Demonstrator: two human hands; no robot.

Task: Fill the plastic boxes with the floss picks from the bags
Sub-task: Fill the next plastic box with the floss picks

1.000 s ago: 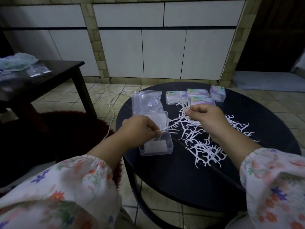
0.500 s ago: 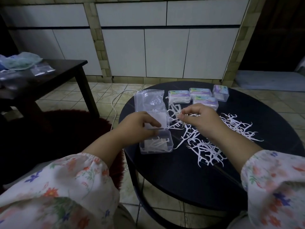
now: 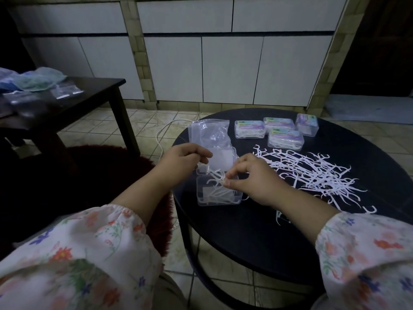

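An open clear plastic box sits near the left edge of the round black table, with a few white floss picks lying in it. My right hand pinches floss picks just above the box. My left hand hovers at the box's raised lid, fingers curled; I cannot tell whether it holds a pick. A loose heap of white floss picks is spread on the table to the right. An empty clear bag lies behind the box.
Several closed, filled boxes stand at the table's far side. A white cable runs over the tiled floor. A dark side table at left carries more bags. A dark red rug lies below my left arm.
My right hand has come left from the heap with picks and now is above the open box. My left hand stays at the lid. More picks lie in the box.
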